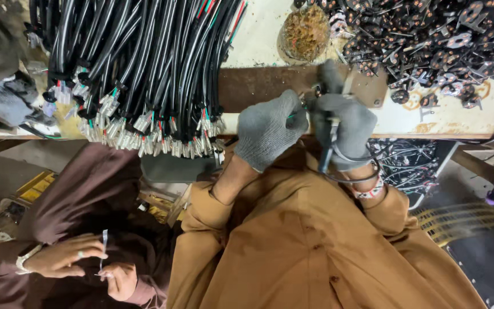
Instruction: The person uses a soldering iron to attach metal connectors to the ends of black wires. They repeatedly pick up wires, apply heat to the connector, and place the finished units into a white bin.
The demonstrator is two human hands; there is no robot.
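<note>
The worktop [270, 51] stretches out beyond both hands, pale and stained, with a rusty brown strip along its near edge. Up and to the left of the left hand lies a thick bundle of black cables [138, 63], their stripped coloured ends fanned out along the worktop edge. Up and to the right of the right hand sits a heap of small dark metal parts [430, 40], and straight above the hands a round tangle of coppery scrap [306, 31].

The left hand [268, 130] (grey knit glove) is curled shut, its fingertips pinching a small piece at the worktop edge; what the piece is cannot be told. The right hand [344, 129], gloved alike, touches the left and is wrapped tight round a slim black tool [328, 146], whose cord [361, 169] loops below the wrist.

Down to the left, a co-worker's bare hands [81, 263] hold a thin strip.
</note>
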